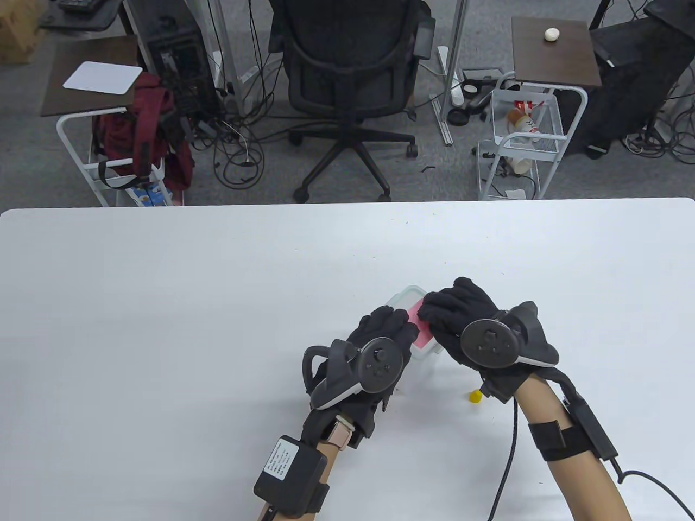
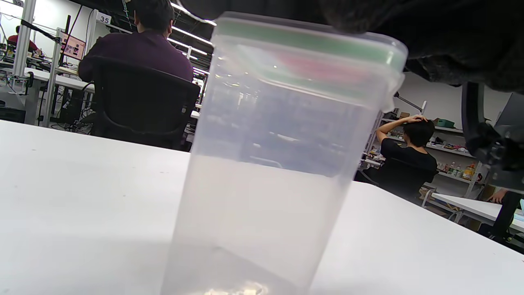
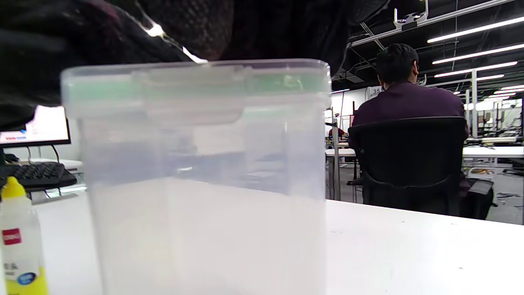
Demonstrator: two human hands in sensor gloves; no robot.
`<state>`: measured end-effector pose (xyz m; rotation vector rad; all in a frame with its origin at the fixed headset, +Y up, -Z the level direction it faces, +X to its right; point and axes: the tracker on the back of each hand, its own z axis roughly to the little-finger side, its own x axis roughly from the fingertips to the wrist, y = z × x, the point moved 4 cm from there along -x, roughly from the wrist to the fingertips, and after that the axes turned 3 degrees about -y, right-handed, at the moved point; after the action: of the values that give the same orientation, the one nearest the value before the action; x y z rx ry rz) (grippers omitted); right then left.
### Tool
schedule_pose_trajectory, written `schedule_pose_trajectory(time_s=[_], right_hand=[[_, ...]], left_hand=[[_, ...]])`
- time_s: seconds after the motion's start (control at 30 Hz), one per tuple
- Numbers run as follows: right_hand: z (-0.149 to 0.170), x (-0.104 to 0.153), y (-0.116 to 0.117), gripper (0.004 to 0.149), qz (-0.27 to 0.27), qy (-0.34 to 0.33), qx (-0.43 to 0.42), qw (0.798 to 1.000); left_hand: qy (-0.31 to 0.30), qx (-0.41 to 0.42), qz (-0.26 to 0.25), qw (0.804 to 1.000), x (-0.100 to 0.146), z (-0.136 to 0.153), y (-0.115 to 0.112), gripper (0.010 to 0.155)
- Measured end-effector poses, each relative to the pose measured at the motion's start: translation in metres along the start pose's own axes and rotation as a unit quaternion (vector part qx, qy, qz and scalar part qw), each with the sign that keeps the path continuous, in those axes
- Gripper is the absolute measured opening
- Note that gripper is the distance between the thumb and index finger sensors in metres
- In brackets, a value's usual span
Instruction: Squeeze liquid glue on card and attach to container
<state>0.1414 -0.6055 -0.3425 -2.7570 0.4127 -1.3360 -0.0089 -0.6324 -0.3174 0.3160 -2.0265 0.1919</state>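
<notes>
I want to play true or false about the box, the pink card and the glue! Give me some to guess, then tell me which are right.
1. The pink card lies on top of the container's lid. True.
2. The container is lying on its side. False: it stands upright on the white table.
3. Both the left hand and the right hand are on top of the container. True.
4. The right hand is squeezing the glue bottle. False: the bottle stands on the table by itself.
5. The glue bottle has a blue tip. False: it is yellow.
</notes>
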Motion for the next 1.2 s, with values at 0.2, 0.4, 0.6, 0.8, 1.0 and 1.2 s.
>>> schedule_pose_trajectory(time_s=[0.2, 0.4, 0.6, 0.8, 1.0, 1.2], right_hand=[[-0.017, 0.011, -0.005, 0.043, -0.010, -0.048, 0.011, 0.999], [-0.011, 0.014, -0.007, 0.042, -0.019, -0.041, -0.048, 0.998], [-0.005, -0.001, 0.000, 0.042, -0.021, -0.001, 0.007, 1.000], [-0.029, 0.012, -0.005, 0.045, -0.031, -0.061, 0.031, 0.997], [-0.016, 0.009, -0.007, 0.041, -0.029, -0.036, -0.026, 0.999], [-0.006, -0.009, 0.000, 0.042, -0.046, 0.007, 0.055, 0.997]], left_hand=[[0.000, -0.004, 0.000, 1.000, 0.000, -0.001, 0.000, 0.050], [-0.001, -0.001, 0.000, 1.000, 0.000, -0.001, 0.000, 0.049], [-0.001, -0.003, 0.008, 1.000, -0.001, -0.001, -0.001, 0.051], [-0.002, -0.005, 0.006, 1.000, 0.000, -0.001, -0.001, 0.049], [-0.001, -0.003, 0.006, 1.000, -0.001, -0.001, -0.001, 0.049], [0.002, -0.001, 0.013, 1.000, -0.001, -0.001, -0.001, 0.050]])
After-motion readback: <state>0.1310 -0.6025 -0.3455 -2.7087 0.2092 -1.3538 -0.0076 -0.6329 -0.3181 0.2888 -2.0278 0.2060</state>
